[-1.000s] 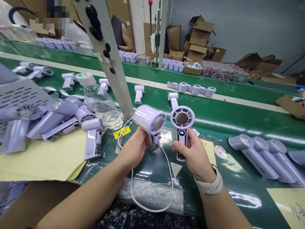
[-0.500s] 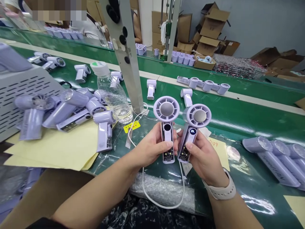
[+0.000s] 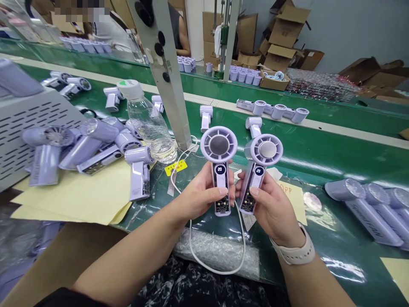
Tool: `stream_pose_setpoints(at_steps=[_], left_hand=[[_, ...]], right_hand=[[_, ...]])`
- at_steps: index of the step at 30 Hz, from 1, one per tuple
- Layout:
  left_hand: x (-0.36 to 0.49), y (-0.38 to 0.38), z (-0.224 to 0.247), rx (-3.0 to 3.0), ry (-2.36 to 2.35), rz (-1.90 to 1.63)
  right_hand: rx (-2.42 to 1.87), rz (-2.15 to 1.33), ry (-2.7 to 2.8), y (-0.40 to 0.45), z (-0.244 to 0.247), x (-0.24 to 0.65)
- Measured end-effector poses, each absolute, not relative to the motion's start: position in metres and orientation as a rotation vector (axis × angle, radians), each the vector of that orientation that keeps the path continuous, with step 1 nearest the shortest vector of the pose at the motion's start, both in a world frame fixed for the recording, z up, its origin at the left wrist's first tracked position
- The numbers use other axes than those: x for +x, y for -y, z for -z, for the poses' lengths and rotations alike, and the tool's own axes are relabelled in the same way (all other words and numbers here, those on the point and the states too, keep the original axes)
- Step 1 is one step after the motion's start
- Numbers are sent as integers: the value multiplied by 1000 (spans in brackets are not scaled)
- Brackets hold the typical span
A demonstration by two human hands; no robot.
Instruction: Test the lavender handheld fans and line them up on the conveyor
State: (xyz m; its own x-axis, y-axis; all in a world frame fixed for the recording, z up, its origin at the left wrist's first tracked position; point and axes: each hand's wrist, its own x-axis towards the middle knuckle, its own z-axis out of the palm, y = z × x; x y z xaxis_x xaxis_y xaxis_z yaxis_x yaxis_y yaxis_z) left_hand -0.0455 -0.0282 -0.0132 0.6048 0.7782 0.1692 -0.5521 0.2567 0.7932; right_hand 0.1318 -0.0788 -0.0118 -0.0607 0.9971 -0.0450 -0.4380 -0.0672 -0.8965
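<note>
Two purple handheld fans are held upright side by side, their round heads facing me. My left hand is closed around the handle of the left fan, thumb on its front. My right hand grips the right fan the same way, its thumb below the display. Both round displays are lit and read 20. Circuit parts show in the lower handles. A white cable loops below the fans; where its end meets them is hidden by the hands.
A pile of purple fans lies on yellow paper at left, beside a vented grey box. A clear bottle leans near a metal post. More fans lie at right. People sit across the green conveyor.
The left fan's display has lit up, showing 20, and the right one has gone from 89 to 20. Both fans have moved slightly up in view. Fans on the conveyor have shifted a little right.
</note>
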Motion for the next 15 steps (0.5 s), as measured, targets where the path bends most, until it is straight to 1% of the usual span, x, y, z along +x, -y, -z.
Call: stream_pose_setpoints(at_steps=[9,15], left_hand=[[-45,14,16,862,-479,-1035],[-39,14,21,945,-468,-875]], right_hand=[[-943,-1390,815,78,14,132],[-952,-1352,877,77,13,134]])
